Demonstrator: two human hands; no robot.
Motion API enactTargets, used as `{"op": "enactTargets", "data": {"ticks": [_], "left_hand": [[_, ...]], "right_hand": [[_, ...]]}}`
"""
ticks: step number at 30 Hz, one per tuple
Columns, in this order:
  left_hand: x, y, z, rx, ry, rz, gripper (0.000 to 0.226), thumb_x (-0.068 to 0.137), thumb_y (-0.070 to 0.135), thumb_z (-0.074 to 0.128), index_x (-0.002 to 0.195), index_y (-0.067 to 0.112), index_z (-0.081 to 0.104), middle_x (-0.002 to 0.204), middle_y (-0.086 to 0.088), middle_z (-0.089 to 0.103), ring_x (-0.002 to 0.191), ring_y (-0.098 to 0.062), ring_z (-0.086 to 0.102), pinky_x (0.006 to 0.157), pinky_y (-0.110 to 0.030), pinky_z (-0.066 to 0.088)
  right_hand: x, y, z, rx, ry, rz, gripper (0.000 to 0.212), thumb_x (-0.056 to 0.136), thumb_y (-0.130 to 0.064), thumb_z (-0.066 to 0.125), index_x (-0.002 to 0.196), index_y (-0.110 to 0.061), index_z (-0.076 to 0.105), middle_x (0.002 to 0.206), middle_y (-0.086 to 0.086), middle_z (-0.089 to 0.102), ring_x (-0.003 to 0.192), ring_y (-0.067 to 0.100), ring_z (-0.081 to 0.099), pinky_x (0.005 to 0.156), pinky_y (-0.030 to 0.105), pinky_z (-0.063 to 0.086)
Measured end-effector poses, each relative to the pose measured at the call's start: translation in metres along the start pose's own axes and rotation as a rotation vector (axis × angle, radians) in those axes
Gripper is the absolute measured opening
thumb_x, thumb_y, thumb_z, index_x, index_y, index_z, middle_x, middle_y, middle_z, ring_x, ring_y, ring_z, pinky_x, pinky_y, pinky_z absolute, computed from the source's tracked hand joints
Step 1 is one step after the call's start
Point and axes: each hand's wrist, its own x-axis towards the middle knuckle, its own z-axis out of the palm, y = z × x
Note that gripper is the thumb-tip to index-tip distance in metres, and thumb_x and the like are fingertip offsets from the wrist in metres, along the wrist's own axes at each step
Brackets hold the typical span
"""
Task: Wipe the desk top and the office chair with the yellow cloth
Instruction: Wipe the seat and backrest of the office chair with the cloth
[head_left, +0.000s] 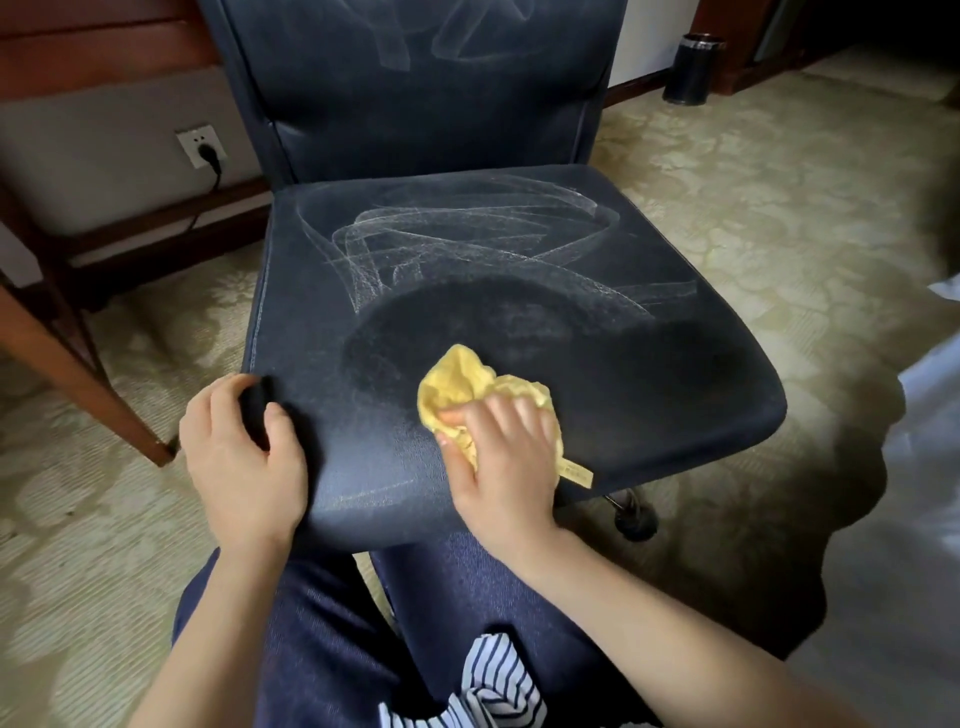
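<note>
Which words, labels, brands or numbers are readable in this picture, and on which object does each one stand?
No text can be read.
Small tag on the yellow cloth: faint print, too small and blurred to read.
Office chair, wall socket, dark bin: no writing visible.

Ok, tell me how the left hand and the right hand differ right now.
The left hand grips the chair seat at its near left corner; the right hand holds the bunched yellow cloth down on the seat's top. The left hand sits at the edge; the right hand lies further in. Both are on the same seat.
</note>
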Motion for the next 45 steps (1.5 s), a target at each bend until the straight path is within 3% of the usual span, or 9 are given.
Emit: {"op": "enactTargets", "data": {"ticks": [5, 9, 13, 17, 20, 23, 33, 39, 45], "left_hand": [[0.006, -0.009, -0.003, 0.081, 0.005, 0.087, 0.036, 0.085, 0.015, 0.043, 0.112, -0.002, 0.060, 0.119, -0.022, 0.057, 0.114, -0.034, 0.045, 0.101, -0.036, 0.029], [0.008, -0.008, -0.003, 0.123, -0.002, 0.156, 0.033, 0.085, 0.010, 0.043, 0.109, -0.002, 0.061, 0.117, -0.022, 0.060, 0.112, -0.035, 0.047, 0.100, -0.039, 0.032], [0.009, -0.011, -0.002, 0.148, -0.012, 0.168, 0.032, 0.084, 0.011, 0.043, 0.107, 0.000, 0.063, 0.115, -0.021, 0.062, 0.109, -0.038, 0.050, 0.097, -0.043, 0.035], [0.008, -0.013, -0.001, 0.137, -0.005, 0.148, 0.034, 0.084, 0.014, 0.041, 0.106, 0.002, 0.064, 0.113, -0.021, 0.063, 0.108, -0.039, 0.053, 0.097, -0.045, 0.040], [0.007, -0.010, 0.001, 0.118, -0.013, 0.124, 0.037, 0.084, 0.016, 0.039, 0.107, 0.001, 0.063, 0.113, -0.022, 0.062, 0.109, -0.039, 0.053, 0.098, -0.046, 0.039], [0.003, -0.005, 0.001, 0.080, -0.003, 0.099, 0.036, 0.084, 0.014, 0.039, 0.109, 0.000, 0.061, 0.113, -0.023, 0.061, 0.109, -0.039, 0.049, 0.097, -0.047, 0.036], [-0.004, 0.003, 0.001, 0.007, 0.056, 0.041, 0.035, 0.085, 0.009, 0.040, 0.115, -0.002, 0.055, 0.111, -0.026, 0.056, 0.106, -0.033, 0.041, 0.095, -0.039, 0.031], [-0.003, 0.003, 0.000, -0.014, 0.058, 0.021, 0.035, 0.086, 0.009, 0.040, 0.115, -0.002, 0.056, 0.113, -0.024, 0.056, 0.109, -0.034, 0.043, 0.097, -0.036, 0.030], [-0.002, 0.003, -0.002, -0.014, 0.056, -0.003, 0.035, 0.085, 0.009, 0.039, 0.113, -0.003, 0.058, 0.115, -0.023, 0.057, 0.112, -0.033, 0.044, 0.100, -0.034, 0.030]], "right_hand": [[-0.011, 0.025, -0.005, 0.036, 0.040, -0.194, 0.015, 0.086, -0.021, 0.060, 0.100, -0.023, 0.065, 0.088, -0.006, 0.063, 0.083, 0.019, 0.049, 0.077, 0.035, 0.038], [-0.015, 0.069, -0.027, 0.005, 0.156, -0.035, 0.012, 0.089, -0.025, 0.056, 0.101, -0.026, 0.056, 0.097, -0.009, 0.059, 0.090, 0.020, 0.049, 0.080, 0.033, 0.032], [-0.011, 0.118, -0.054, -0.088, 0.175, 0.191, 0.019, 0.088, -0.028, 0.054, 0.100, -0.019, 0.066, 0.093, 0.003, 0.063, 0.092, 0.022, 0.047, 0.083, 0.032, 0.033], [0.014, 0.160, -0.081, -0.107, 0.212, 0.474, 0.021, 0.088, -0.025, 0.059, 0.097, -0.010, 0.069, 0.099, 0.013, 0.064, 0.100, 0.034, 0.050, 0.090, 0.044, 0.037], [0.046, 0.196, -0.094, -0.172, 0.143, 0.629, 0.025, 0.090, -0.027, 0.057, 0.105, -0.008, 0.065, 0.109, 0.014, 0.062, 0.106, 0.035, 0.050, 0.090, 0.035, 0.035], [0.074, 0.211, -0.093, -0.239, 0.033, 0.659, 0.025, 0.091, -0.028, 0.053, 0.108, -0.012, 0.063, 0.110, 0.012, 0.062, 0.106, 0.033, 0.051, 0.087, 0.037, 0.038], [0.107, 0.116, -0.028, -0.306, -0.282, 0.238, 0.022, 0.094, -0.031, 0.053, 0.110, -0.019, 0.061, 0.115, 0.008, 0.059, 0.105, 0.030, 0.048, 0.091, 0.041, 0.033], [0.070, 0.013, 0.003, -0.044, -0.253, -0.045, 0.012, 0.080, -0.023, 0.068, 0.091, -0.017, 0.066, 0.086, 0.004, 0.062, 0.084, 0.033, 0.056, 0.074, 0.042, 0.044], [0.018, -0.023, 0.010, 0.134, -0.191, -0.342, 0.016, 0.084, -0.026, 0.055, 0.085, -0.019, 0.069, 0.079, -0.002, 0.058, 0.077, 0.022, 0.045, 0.073, 0.036, 0.039]]}}
